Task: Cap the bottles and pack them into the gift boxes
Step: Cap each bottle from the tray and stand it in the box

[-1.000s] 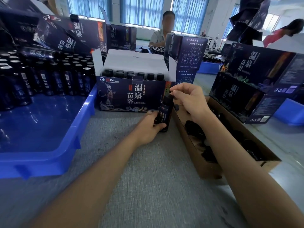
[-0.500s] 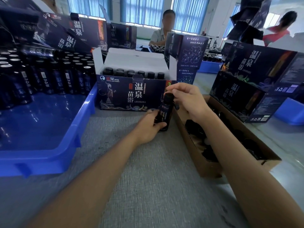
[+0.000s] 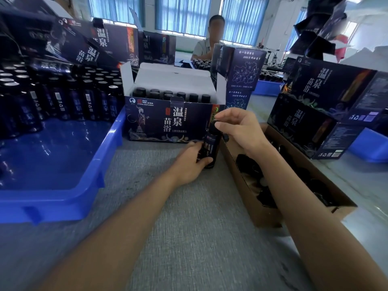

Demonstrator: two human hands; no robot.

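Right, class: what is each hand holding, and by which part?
The left hand grips the dark bottle round its lower body; the right hand pinches the bottle's top.

Bright window backlight; soft blur, warped edges.

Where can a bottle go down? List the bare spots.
Grey mat between blue tray and cardboard cap box, in front of the open gift box; also the tray's near floor. Crowded: tray's back rows of bottles, stacked gift boxes right.
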